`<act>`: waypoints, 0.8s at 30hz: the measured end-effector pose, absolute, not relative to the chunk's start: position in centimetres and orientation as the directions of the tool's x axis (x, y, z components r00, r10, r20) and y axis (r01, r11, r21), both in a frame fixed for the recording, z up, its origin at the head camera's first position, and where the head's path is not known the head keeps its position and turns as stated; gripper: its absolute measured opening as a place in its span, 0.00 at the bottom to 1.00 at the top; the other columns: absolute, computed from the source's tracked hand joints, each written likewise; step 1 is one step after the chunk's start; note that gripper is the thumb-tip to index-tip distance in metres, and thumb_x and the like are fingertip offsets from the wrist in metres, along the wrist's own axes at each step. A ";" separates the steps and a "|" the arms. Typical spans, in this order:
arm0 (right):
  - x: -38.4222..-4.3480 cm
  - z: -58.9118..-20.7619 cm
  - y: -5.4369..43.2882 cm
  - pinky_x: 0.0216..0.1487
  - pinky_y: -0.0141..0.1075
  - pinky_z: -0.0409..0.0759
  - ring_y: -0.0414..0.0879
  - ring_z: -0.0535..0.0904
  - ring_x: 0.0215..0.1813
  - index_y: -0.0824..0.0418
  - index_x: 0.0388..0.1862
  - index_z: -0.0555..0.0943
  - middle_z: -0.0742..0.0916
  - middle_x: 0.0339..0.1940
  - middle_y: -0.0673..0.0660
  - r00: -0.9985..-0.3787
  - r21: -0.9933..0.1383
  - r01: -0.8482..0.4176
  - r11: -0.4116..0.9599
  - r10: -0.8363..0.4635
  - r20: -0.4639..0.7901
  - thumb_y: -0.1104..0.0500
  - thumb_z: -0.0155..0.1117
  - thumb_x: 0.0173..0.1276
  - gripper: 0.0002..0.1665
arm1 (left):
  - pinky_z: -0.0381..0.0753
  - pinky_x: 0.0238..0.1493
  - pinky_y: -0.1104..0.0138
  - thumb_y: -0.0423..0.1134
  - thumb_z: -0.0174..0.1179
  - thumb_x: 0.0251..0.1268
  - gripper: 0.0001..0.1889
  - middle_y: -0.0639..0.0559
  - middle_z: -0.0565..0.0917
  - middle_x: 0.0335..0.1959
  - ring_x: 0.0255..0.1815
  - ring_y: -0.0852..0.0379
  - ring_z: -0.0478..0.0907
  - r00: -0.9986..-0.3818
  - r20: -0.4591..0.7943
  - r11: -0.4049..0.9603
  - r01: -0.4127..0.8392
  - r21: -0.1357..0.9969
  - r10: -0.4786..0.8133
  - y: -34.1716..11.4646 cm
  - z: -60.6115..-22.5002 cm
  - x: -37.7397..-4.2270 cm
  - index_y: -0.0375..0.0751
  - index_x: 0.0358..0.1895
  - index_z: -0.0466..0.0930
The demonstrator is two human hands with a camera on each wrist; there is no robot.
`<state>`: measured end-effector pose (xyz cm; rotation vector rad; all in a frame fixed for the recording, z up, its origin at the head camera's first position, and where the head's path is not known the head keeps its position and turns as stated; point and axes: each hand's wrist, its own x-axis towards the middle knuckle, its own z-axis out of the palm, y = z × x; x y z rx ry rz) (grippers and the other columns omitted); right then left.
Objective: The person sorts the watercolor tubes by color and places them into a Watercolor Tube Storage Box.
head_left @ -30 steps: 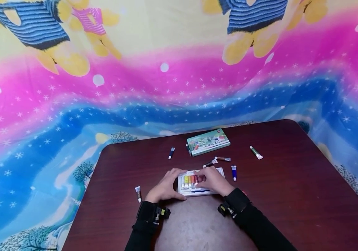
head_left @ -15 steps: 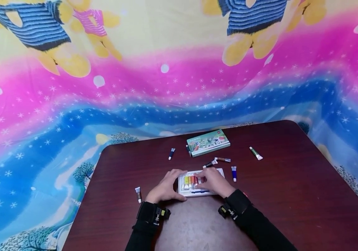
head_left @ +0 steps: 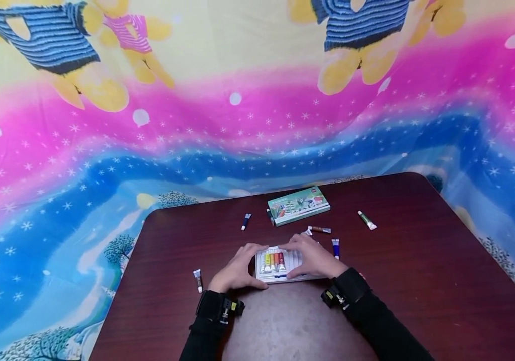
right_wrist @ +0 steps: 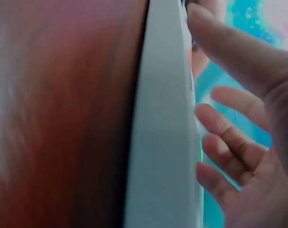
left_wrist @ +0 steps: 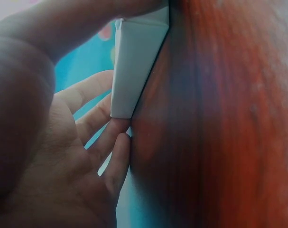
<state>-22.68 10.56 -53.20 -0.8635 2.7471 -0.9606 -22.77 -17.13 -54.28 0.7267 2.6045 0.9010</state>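
Left hand (head_left: 237, 268) had its grip round the left end of the white tray (head_left: 293, 258): thumb along the near side, fingers round the far side. Tray lay flat on the worktop (head_left: 172, 245), between both hands. My read: a hard squeeze or tug there could have slid or tilted it and shaken tubes out. Tube row (head_left: 273, 261), yellow through dark red, sat in the tray's left part; a low right thumb could have knocked the dark red one askew. Right hand (head_left: 313, 255) had a released grip, fingers spread over the tray's right part, nothing held; couldn't tell if fingertips touched it. A careless swing out risked clipping the brown tube (head_left: 320, 229) or blue tube (head_left: 335, 248).

Edges, room: dark tube (head_left: 198, 281) lay near the left edge, so a shove left could have rolled it off. Behind, the green box (head_left: 299, 205) sat close to the far edge, limiting pushes that way. Most open room was right, past the green tube (head_left: 366, 220).
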 end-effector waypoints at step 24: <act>-22.9 -51.9 16.0 0.71 0.61 0.72 0.66 0.60 0.81 0.57 0.78 0.71 0.73 0.76 0.65 -0.843 -0.543 -0.400 0.738 -0.529 -0.098 0.47 0.91 0.43 0.62 | 0.73 0.70 0.48 0.54 0.83 0.46 0.53 0.53 0.70 0.73 0.72 0.50 0.64 -0.837 -0.100 0.694 0.373 0.615 0.538 -17.1 -54.3 -22.8 0.57 0.78 0.65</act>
